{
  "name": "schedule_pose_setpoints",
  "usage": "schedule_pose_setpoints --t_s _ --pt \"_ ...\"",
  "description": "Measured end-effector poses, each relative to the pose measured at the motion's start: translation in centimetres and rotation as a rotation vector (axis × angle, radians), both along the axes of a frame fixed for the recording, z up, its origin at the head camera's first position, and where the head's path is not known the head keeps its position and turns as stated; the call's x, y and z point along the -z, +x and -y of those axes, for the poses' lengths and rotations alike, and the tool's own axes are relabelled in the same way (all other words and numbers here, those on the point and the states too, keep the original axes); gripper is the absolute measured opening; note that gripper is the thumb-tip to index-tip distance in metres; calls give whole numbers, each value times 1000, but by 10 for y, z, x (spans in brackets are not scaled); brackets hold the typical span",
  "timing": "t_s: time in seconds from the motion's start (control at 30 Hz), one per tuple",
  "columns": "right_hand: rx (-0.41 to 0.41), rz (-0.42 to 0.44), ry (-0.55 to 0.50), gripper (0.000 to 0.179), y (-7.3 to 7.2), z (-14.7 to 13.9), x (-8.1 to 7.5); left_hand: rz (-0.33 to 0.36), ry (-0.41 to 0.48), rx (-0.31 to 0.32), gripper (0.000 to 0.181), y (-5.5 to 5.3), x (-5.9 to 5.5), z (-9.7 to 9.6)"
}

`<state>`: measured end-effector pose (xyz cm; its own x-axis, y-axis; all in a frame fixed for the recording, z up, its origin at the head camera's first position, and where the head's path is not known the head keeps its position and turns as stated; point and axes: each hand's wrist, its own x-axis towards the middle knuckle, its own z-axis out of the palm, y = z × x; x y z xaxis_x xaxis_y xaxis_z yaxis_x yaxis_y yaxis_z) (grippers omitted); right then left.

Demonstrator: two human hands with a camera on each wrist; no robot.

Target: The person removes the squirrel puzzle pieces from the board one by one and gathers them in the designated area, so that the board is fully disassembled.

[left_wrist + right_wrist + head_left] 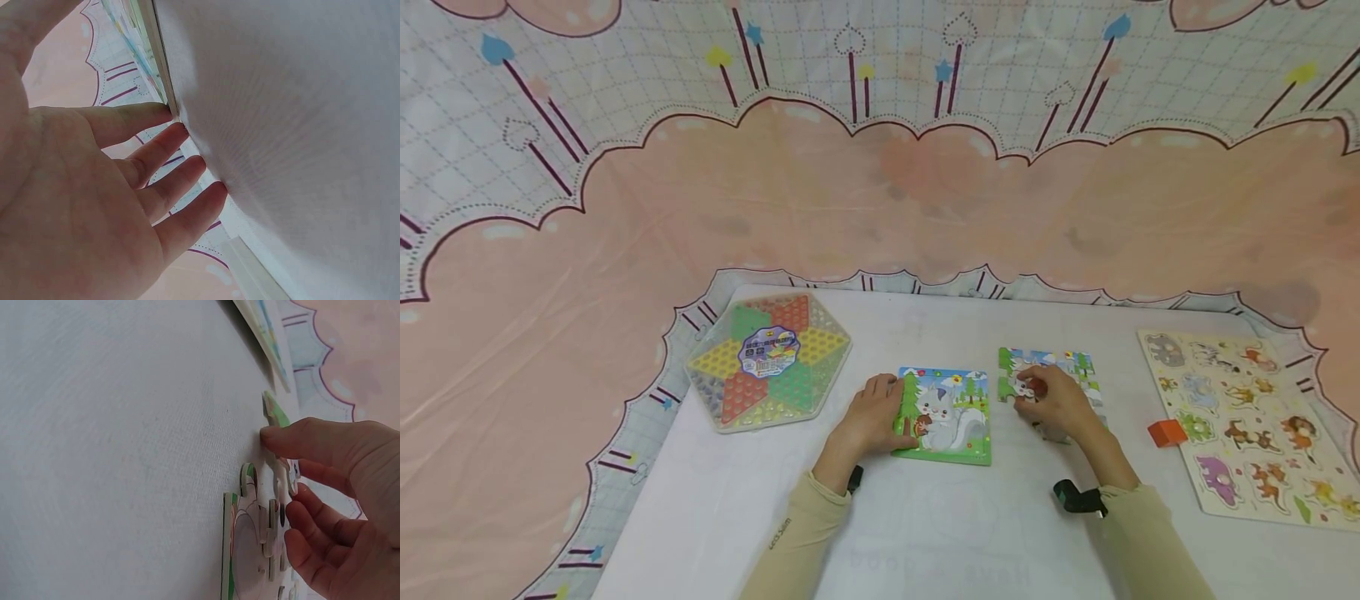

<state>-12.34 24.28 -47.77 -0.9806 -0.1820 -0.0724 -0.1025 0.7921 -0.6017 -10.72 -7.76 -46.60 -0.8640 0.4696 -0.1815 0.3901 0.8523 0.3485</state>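
A square picture puzzle with a grey squirrel (951, 417) lies flat on the white table. My left hand (874, 417) rests at its left side, thumb on the lower left corner. In the left wrist view the fingers (187, 172) are fairly straight, their tips at the table and the board's edge. To the right lie loose jigsaw pieces (1078, 362) with a similar squirrel picture. Over them, my right hand (1060, 407) pinches a puzzle piece (277, 411) between thumb and index finger. The other fingers curl near neighbouring pieces (244, 550). The palm partly hides the pieces.
A hexagonal Chinese checkers board (823, 379), seemingly under clear wrap, lies at the back left. On the right is a wooden animal puzzle board (1225, 417), with an orange block (1167, 432) at its left edge. Patterned cloth (880, 208) hangs behind the table.
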Motion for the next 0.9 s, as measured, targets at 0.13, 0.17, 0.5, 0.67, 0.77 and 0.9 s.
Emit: schedule_pose_setpoints --t_s 0.13,0.17,0.5,0.67,0.77,0.9 --pt "1 9 8 39 -2 -1 0 0 -2 4 98 0 0 0" --pt "1 10 10 39 -2 -1 0 1 -2 4 98 1 0 0" --pt "-10 5 18 39 -3 -2 -3 2 4 3 97 2 -2 0" --pt "6 -18 11 41 -2 1 -4 -5 6 7 97 1 -1 1" --pt "11 -45 -12 40 0 7 -3 -10 7 9 98 1 -1 1" --pt "-1 -79 -33 35 4 20 0 -4 9 6 99 0 0 1"
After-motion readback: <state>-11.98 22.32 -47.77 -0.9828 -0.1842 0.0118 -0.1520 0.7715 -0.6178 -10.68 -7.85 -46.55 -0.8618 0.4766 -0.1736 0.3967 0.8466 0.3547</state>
